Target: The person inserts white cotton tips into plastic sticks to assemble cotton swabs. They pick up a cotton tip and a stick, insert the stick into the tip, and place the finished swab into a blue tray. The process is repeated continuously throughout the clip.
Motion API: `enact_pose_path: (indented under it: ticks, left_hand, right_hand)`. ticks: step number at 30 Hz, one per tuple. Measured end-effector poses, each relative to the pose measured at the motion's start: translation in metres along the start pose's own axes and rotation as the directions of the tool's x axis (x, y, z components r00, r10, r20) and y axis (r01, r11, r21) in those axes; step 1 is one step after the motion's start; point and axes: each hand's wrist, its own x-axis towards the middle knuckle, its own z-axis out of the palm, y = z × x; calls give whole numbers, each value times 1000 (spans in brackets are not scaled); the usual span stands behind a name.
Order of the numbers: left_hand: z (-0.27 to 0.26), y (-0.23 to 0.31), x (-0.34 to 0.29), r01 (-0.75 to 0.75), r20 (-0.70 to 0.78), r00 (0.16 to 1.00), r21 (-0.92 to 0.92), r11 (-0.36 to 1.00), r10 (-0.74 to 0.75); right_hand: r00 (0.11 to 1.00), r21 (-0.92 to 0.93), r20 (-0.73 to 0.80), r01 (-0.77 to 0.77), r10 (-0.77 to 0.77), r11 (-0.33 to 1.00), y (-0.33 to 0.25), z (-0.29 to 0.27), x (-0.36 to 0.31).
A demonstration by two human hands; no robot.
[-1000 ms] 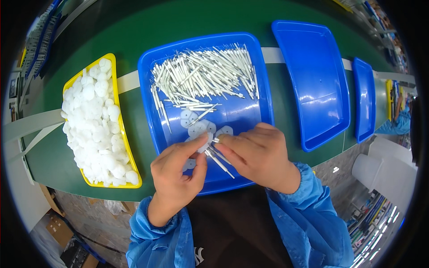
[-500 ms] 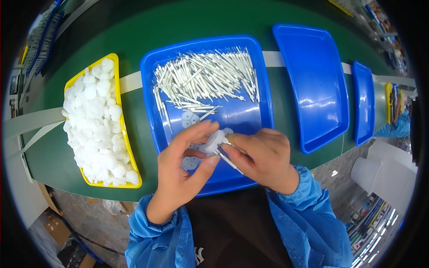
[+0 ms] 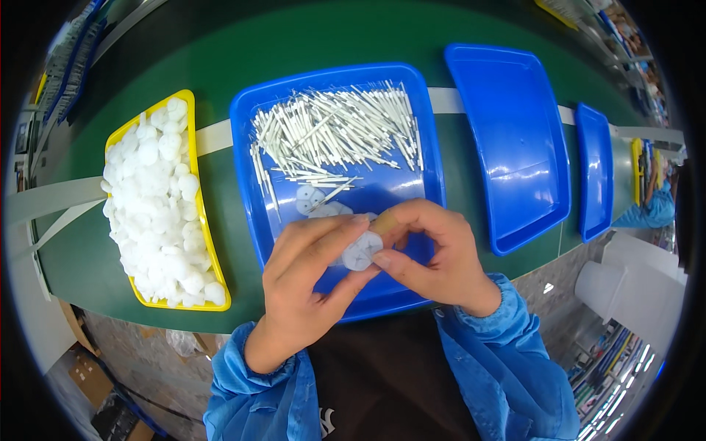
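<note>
Above the near part of a blue tray (image 3: 237,147), my left hand (image 3: 305,275) and my right hand (image 3: 441,253) pinch a small round whitish plastic disc (image 3: 362,251) between them. Its flat face, with thin lines across it, is turned upward. My fingers hide part of its rim and whatever lies beneath it. A heap of thin white rods with metal ends (image 3: 334,126) fills the tray's far part. Just beyond my left fingers, several similar discs (image 3: 309,198) lie on the tray floor, partly covered by my hands.
At the left stands a yellow-rimmed tray (image 3: 208,257) heaped with white round plastic pieces (image 3: 158,198). Two more blue trays, a larger one (image 3: 518,154) and a smaller one (image 3: 597,173), sit to the right on the green table (image 3: 331,33). A person in a blue sleeve (image 3: 654,209) is at the far right.
The disc has turned so its flat face shows. The thin rods seen by my right fingers are now out of sight. My right fingers have moved onto the disc's edge.
</note>
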Motion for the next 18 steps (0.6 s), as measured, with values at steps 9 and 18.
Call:
enact_pose_path:
  ticks: [9,18]
  left_hand:
    - [-3,2,5,-150,49,988,100,984,145]
    - [1,-1,4,-216,119,973,152,964,199]
  right_hand:
    - [978,308,89,-207,189,928,-3,-4,1]
    - [994,97,34,-108,106,989,-1,-12,-12]
